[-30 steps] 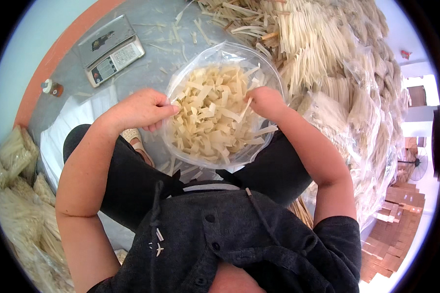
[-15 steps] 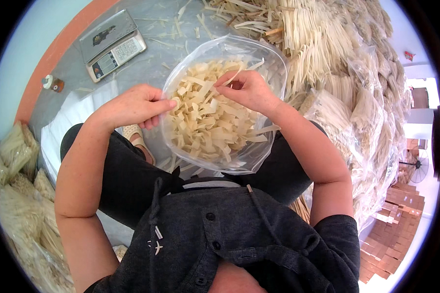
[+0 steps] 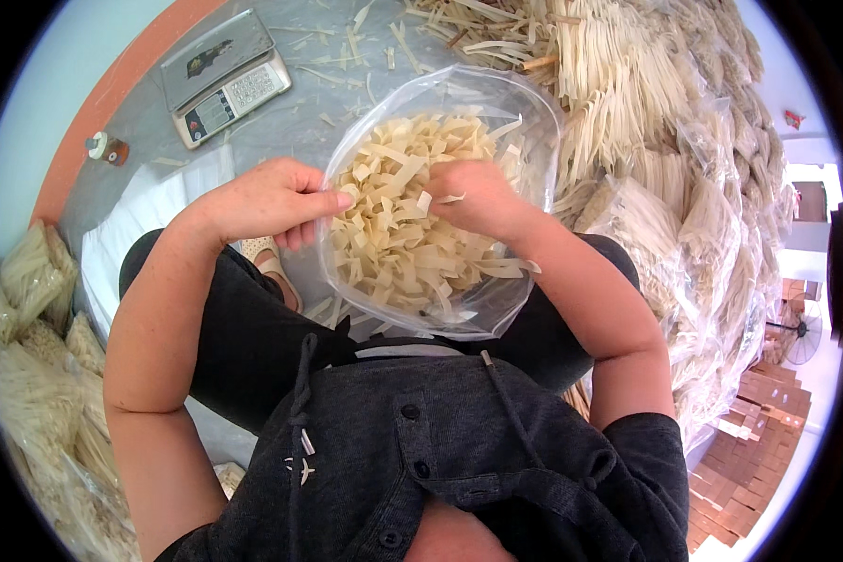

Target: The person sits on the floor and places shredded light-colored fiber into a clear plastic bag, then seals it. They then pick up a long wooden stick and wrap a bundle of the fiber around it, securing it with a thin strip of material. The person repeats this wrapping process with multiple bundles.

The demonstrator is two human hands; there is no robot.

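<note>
— While bagged noodles [image 3: 37, 309] line the far left, what's beyond the left hand [image 3: 270, 201]?
— A scale [image 3: 225, 77]. That hand pinches the bag [image 3: 496, 304] rim in the lap; the right hand [image 3: 478, 197] clenches strips [image 3: 393, 253] inside. Noodle heaps [image 3: 646, 122] crowd the right.

Both hands [image 3: 375, 201] at clear bag [image 3: 496, 98] of pale noodle strips [image 3: 393, 253]
</note>
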